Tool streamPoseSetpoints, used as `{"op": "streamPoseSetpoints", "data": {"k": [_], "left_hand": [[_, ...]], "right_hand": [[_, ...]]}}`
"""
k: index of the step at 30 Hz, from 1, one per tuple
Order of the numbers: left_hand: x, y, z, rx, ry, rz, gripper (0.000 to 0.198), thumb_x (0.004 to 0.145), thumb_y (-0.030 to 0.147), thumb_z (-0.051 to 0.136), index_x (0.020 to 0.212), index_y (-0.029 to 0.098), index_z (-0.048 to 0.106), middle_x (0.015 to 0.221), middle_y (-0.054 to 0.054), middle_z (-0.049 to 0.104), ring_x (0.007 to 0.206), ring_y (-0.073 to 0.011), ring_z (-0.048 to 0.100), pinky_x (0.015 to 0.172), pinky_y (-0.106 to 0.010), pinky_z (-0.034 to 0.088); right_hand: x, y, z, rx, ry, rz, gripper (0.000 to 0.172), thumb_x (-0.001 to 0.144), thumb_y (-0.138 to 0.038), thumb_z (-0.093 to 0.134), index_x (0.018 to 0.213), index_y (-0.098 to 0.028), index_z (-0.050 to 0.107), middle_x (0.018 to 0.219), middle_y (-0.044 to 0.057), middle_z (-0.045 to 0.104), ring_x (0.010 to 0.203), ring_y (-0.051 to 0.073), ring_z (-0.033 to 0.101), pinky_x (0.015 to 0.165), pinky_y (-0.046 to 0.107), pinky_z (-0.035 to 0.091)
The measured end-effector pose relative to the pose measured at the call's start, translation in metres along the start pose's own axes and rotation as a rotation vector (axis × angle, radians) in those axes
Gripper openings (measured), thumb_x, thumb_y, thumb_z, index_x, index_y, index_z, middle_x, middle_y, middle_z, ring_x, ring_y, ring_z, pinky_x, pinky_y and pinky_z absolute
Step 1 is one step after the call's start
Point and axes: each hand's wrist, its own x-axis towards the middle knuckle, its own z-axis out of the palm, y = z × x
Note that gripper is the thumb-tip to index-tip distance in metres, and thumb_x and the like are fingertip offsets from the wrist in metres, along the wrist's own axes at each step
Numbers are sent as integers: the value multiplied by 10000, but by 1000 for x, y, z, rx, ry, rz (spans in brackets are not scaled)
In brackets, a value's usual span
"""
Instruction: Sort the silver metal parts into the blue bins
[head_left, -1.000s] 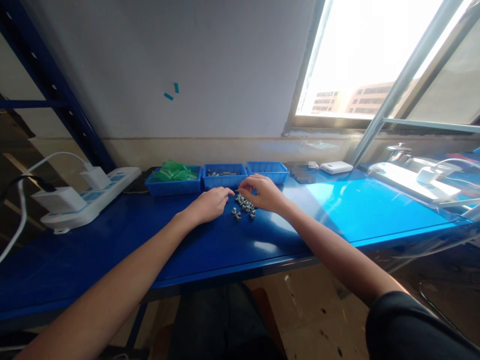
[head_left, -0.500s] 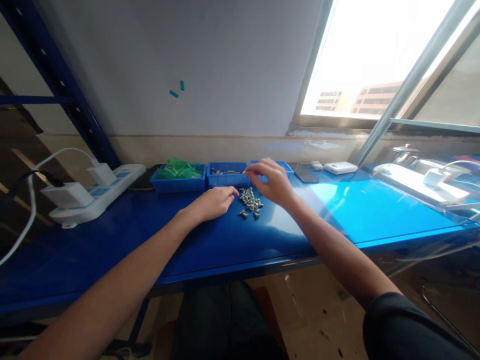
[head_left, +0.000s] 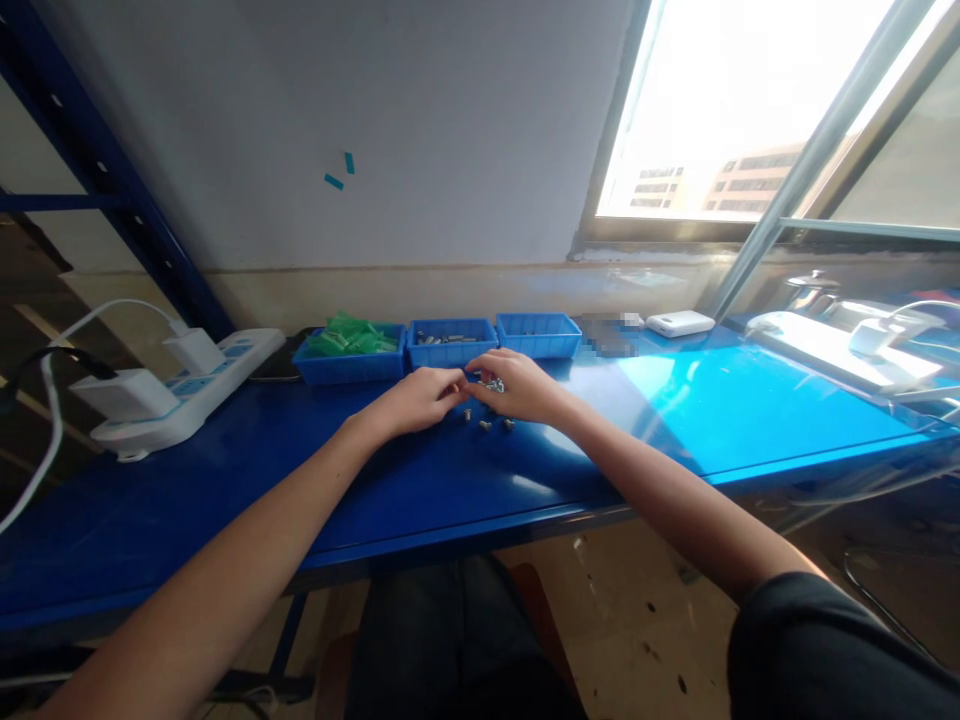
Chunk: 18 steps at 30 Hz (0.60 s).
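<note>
On the blue table a small pile of silver screws (head_left: 495, 385) lies partly behind my right hand (head_left: 525, 388). That hand arches over the pile; its thumb and fingers are apart, and screws show in the gap. My left hand (head_left: 424, 400) rests on the table just left of the pile. Its fingers are bent in, their tips close to those of my right hand, and whatever may be between them is hidden. Several loose screws (head_left: 485, 425) lie in front of the hands.
Behind the hands stand a blue bin of green pieces (head_left: 349, 338), a bin with small metal parts (head_left: 451, 345) and a third blue bin (head_left: 538, 338). A power strip (head_left: 187, 400) is at left. A white power bank (head_left: 680, 323) and another strip (head_left: 840, 350) are at right.
My right hand has come down and toward me from the right bin to the pile, closing up to my left hand. One loose screw now lies apart on the pile's left side.
</note>
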Motion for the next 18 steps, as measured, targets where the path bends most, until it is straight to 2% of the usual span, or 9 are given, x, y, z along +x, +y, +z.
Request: {"op": "streamPoseSetpoints", "data": {"k": [4,7,12,15,18], "left_hand": [[0,-12,-4,86,91,-139,259,851,360,449,896,196,644,835,-41,701,747,-194,623,647,-259,433],[0,-15,-4,119,140,-190,288,870,380,427,933,202,644,859,-46,709,747,-196,633,642,-262,431],[0,-13,-1,144,114,-196,285,874,334,414,999,216,641,899,-51,719,790,-215,653,674,-277,445],[0,-12,-2,134,123,-195,276,870,315,420,1018,216,631,896,-47,718,797,-212,652,681,-274,441],[-1,-11,-5,98,176,-192,279,883,336,419,1021,209,625,852,-42,708,740,-200,638,644,-270,428]], "right_hand": [[-2,-4,8,-33,-91,-63,354,832,-386,639,1090,-144,651,913,76,634,876,191,558,818,304,420],[-5,-7,12,-52,-167,-126,309,837,-370,635,1071,-170,668,953,82,623,919,203,546,850,330,415],[-5,-20,20,-57,-201,-266,221,898,-294,556,1049,-190,677,1012,81,627,957,202,528,895,344,400],[-3,-23,17,-106,-185,-297,213,905,-314,546,991,-170,676,980,87,634,935,205,528,855,337,409],[3,-14,-2,-143,-27,-286,254,926,-365,501,997,-178,658,960,87,636,925,207,521,837,333,407]]}}
